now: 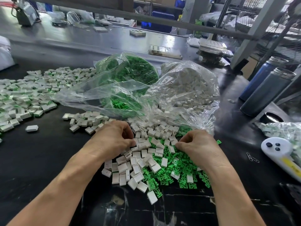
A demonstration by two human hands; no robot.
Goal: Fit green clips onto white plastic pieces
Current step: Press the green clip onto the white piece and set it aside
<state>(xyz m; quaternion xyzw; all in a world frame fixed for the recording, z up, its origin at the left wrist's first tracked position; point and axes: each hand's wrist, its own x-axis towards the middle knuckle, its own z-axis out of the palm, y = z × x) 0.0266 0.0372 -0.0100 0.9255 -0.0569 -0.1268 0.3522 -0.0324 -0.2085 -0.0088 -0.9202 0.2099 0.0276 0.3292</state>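
Observation:
A loose pile of white plastic pieces (138,162) lies in front of me on the black table, merging on its right into a spread of green clips (184,175). My left hand (114,137) reaches into the white pile with curled fingers, and its fingertips pinch a white piece (136,141). My right hand (197,145) rests over the green clips with curled fingers. Its thumb and forefinger pinch together at the pile's edge on what looks like a green clip (177,146), mostly hidden.
Behind the piles lie two open clear bags, one of green clips (130,70), one of white pieces (189,85). Assembled pieces (27,95) cover the table's left. At right stand two dark bottles (267,88), a white device (280,154) and another bag (286,131).

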